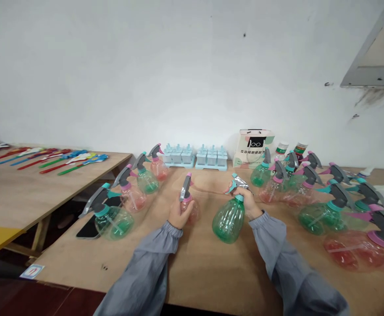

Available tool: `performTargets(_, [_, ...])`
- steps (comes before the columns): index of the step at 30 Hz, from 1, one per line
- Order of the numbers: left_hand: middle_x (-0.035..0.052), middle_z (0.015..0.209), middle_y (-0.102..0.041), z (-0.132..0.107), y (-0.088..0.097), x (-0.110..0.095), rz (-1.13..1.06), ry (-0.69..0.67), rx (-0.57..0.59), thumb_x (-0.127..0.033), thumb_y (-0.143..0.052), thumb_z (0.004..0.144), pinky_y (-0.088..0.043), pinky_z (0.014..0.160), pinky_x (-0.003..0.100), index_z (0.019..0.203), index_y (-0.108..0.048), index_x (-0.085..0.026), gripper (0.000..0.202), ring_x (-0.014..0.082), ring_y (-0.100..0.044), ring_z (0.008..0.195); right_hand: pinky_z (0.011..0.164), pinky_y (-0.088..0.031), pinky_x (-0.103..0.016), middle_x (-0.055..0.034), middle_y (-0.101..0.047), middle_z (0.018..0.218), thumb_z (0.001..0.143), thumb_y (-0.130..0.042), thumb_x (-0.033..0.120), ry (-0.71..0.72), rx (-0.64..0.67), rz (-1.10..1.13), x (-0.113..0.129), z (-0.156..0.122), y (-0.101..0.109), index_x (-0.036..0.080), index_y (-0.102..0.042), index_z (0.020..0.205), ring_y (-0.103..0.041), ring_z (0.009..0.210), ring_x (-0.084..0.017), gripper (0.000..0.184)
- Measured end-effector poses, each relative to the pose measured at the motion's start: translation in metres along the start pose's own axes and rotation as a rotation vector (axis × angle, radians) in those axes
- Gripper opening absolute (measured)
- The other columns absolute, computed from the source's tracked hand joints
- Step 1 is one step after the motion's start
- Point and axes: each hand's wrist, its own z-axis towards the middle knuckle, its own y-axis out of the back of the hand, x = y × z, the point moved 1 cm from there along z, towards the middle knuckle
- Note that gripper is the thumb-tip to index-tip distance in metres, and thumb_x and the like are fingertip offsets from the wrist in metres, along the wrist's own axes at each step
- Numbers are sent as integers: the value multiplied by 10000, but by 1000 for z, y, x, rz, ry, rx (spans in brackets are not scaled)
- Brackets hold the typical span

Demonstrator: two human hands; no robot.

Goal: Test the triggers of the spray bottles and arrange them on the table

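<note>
My left hand (179, 214) is closed around the neck of a pink spray bottle (194, 210) with a grey and pink trigger head; the fingers hide part of its body. My right hand (248, 202) grips a green spray bottle (228, 221) by its grey and teal head, and this bottle leans a little. Whether the green bottle touches the table cannot be made out. Left of my left hand stand several more spray bottles in a slanting row, the nearest a green one (114, 222). Many pink and green ones crowd the right side, such as a pink bottle (356, 249).
Light blue popsicle molds (211, 159) and a printed box (253, 149) stand by the wall. A dark phone (89, 228) lies beside the left bottles. Across a gap, another table (1, 188) bears colorful long-handled items (76, 160). A label (32, 271) marks the near-left corner.
</note>
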Motion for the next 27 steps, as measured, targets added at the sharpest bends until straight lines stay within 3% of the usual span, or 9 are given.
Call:
performTargets(4, [75, 929, -764, -2, -1, 2, 0, 25, -10, -521, -674, 840, -600, 866, 417, 1097, -650, -215, 401, 255, -746, 890, 878, -494, -400, -31, -759, 834, 573, -604, 280, 15, 46, -17, 1, -1, -1, 278, -699, 863, -687, 938, -275, 306])
performTargets(10, [87, 936, -763, -1, 0, -2, 22, 37, 7, -528, -706, 810, -604, 868, 444, 1112, -645, -203, 448, 269, -749, 881, 831, -499, -373, -39, -728, 740, 525, -573, 293, 1, -98, -88, -6, 1, 5, 255, -633, 634, -680, 886, -262, 130])
performTargets(15, [72, 912, -763, 0, 0, -6, 20, 27, 23, -503, -699, 817, -606, 854, 411, 1083, -642, -211, 399, 251, -748, 860, 960, -489, -389, -30, -761, 896, 581, -593, 275, 41, -7, -151, -4, 0, 3, 256, -707, 818, -675, 1041, -267, 264])
performTargets(19, [76, 928, -763, 0, 1, -7, 7, 27, 28, -496, -695, 820, -604, 858, 411, 1074, -637, -200, 395, 255, -751, 876, 1068, -439, -419, -15, -760, 942, 681, -613, 302, 108, 18, -198, -1, -2, 0, 273, -723, 880, -661, 1106, -256, 229])
performTargets(23, [79, 941, -766, 0, 1, -5, 6, 25, 19, -506, -704, 811, -605, 862, 425, 1093, -634, -199, 423, 258, -753, 886, 1051, -441, -418, -12, -740, 866, 671, -614, 289, 124, -8, -186, -3, -2, 3, 270, -700, 795, -658, 1069, -260, 152])
performTargets(27, [69, 927, -767, -1, 0, -3, 17, 29, 23, -497, -701, 822, -599, 861, 419, 1116, -627, -209, 418, 244, -750, 867, 952, -471, -410, -18, -699, 767, 636, -593, 276, 109, -121, -173, -5, 0, 10, 263, -637, 644, -658, 935, -260, 46])
